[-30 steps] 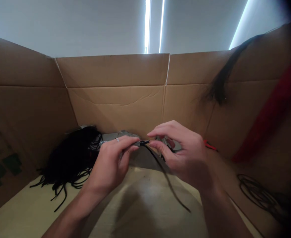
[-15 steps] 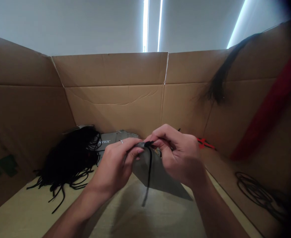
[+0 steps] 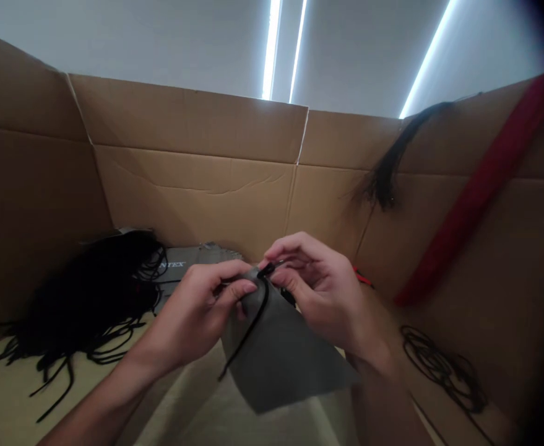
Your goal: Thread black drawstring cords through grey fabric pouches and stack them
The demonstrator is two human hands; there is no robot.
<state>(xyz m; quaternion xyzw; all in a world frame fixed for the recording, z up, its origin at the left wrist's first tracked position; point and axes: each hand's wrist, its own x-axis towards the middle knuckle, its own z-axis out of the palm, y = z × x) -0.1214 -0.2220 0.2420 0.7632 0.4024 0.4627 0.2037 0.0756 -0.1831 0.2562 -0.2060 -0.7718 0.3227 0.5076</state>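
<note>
My left hand (image 3: 216, 300) pinches the top corner of a flat grey sheet (image 3: 285, 353) between thumb and fingers; I cannot tell whether it is cloth or card. A black cord (image 3: 252, 329) comes out at that corner, with a small loop or knot there and one loose end hanging over the sheet. My right hand (image 3: 320, 282) has its thumb and fingers closed around the cord beside the corner, close to my left fingertips. Its fingers partly hide the cord.
A heap of black cords (image 3: 95, 297) lies on the left of the pale table. Behind it are grey printed pieces (image 3: 192, 257). Cardboard walls (image 3: 197, 186) surround the table. Black strands (image 3: 385, 173) and a red strip (image 3: 466, 204) hang at right, above coiled dark cord (image 3: 443, 368).
The grey sheet has turned so more of its flat face shows. The hanging cord end has swung left. My right fingers have loosened a little, and the camera view has tilted and shifted.
</note>
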